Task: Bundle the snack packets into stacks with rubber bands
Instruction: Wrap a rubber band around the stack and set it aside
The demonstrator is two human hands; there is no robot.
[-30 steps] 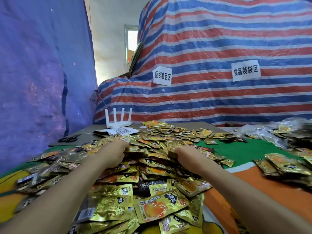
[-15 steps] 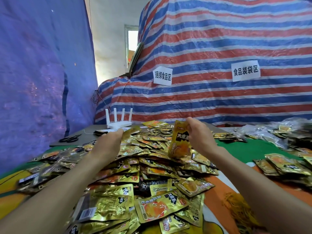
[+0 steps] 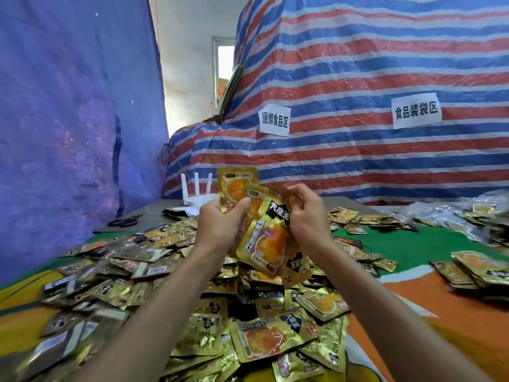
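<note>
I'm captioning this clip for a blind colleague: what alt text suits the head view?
Two bare hands hold gold snack packets together above a table heaped with loose packets: the left hand grips a couple upright, the right hand pinches others against them. Behind are a white router, scissors and a striped tarp bearing two paper signs.

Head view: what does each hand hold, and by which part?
The left hand grips upright gold foil snack packets by their lower ends; the right hand pinches hanging gold foil snack packets by their upper edges.
</note>
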